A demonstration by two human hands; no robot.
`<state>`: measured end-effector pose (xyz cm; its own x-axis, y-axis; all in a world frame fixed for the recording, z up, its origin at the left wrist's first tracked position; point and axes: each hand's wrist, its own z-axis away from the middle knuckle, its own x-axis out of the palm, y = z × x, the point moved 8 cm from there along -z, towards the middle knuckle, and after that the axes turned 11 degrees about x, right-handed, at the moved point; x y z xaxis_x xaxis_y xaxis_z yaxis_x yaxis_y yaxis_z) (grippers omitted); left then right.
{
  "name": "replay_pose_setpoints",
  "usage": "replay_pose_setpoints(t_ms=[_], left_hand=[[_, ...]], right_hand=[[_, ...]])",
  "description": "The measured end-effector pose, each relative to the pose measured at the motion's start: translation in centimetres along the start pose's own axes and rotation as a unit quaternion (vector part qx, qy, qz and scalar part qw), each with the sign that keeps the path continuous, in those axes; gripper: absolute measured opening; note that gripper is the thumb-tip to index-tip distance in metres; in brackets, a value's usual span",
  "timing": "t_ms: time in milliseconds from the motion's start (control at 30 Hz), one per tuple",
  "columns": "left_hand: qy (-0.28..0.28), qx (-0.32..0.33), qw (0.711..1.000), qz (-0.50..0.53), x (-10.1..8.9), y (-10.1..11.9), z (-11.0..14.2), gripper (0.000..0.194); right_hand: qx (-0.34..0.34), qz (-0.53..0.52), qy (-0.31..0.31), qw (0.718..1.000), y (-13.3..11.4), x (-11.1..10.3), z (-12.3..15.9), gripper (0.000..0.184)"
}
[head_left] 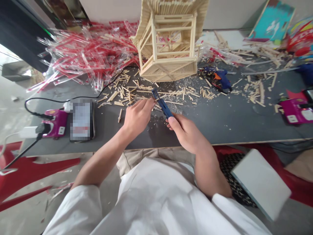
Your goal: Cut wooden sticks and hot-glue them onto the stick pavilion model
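Right hand (pixel 184 130) closed round blue tool (pixel 163 106), tool tilted, tip toward 11 o'clock. Left hand (pixel 139 116) pinched at tool's tip, at 9 o'clock of it; looks like a thin stick between the fingers, too blurred to be sure. Stick model (pixel 168 45) at 12, upright on desk (pixel 200 130), just past both hands. Offcuts (pixel 127 93) lie between hands and model, in the way there. Glue gun (pixel 221 78) at 1-2 o'clock, near model's base. Red-and-clear wrappers (pixel 97 52) heaped at 11, against model's side. Phone (pixel 81 120) at 9, purple power strip (pixel 55 123) just beside it, black cable (pixel 80 97) running toward the wrappers.
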<state>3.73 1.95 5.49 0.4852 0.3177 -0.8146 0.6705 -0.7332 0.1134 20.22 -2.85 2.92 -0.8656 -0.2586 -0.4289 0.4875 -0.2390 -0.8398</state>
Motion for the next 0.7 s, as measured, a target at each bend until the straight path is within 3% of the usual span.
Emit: replay_pose_setpoints(t_ms=[133, 367, 700], left_hand=[[-0.014, -0.012, 1.000, 0.008, 0.30, -0.15, 0.17, 0.035], [-0.008, -0.021, 1.000, 0.011, 0.32, -0.11, 0.38, 0.035], [0.002, -0.011, 1.000, -0.016, -0.15, 0.26, 0.16, 0.032]], right_hand=[[0.001, 0.015, 0.024, 1.000, 0.11, -0.02, -0.09, 0.052], [0.038, 0.133, 0.072, 0.988, 0.35, -0.19, 0.09, 0.062], [0.023, 0.211, 0.064, 0.975, 0.44, 0.06, -0.55, 0.065]])
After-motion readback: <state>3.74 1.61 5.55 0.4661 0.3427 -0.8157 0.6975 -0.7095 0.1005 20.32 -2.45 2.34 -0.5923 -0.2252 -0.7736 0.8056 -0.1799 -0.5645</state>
